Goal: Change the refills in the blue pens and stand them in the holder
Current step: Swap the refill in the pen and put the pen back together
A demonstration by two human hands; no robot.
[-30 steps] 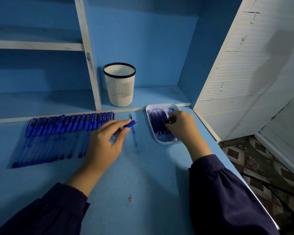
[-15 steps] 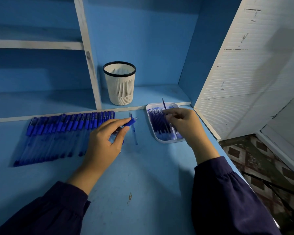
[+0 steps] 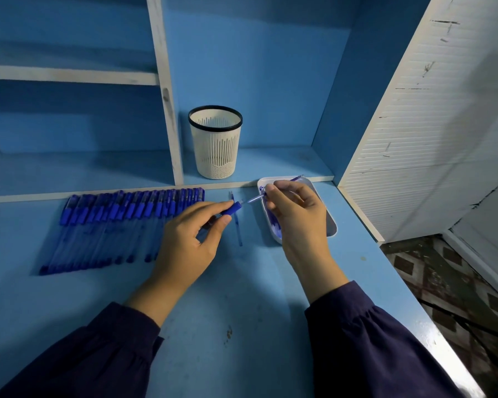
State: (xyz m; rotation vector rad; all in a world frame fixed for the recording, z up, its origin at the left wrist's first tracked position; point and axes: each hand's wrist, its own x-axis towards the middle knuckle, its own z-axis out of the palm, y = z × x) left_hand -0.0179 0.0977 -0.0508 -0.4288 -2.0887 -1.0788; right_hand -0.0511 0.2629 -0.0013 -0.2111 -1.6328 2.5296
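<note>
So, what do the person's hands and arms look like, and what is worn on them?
The left hand and right hand are bare: no gloves, rings or watch in view. The left sleeve and right sleeve are long, loose and dark navy, gathered at the cuff.

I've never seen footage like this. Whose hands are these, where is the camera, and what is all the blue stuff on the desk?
There is no machine here. These are a person's two bare hands, filmed by one wide-angle camera worn on the head, which looks forward and down.

The left hand grips a blue pen. The right hand pinches a thin refill, with its tip pointing toward the pen's end.

On the blue desk lie a row of pens, one loose refill and a white tray with more refills in it. A white holder stands on the shelf behind, and no pens show in it.
</note>
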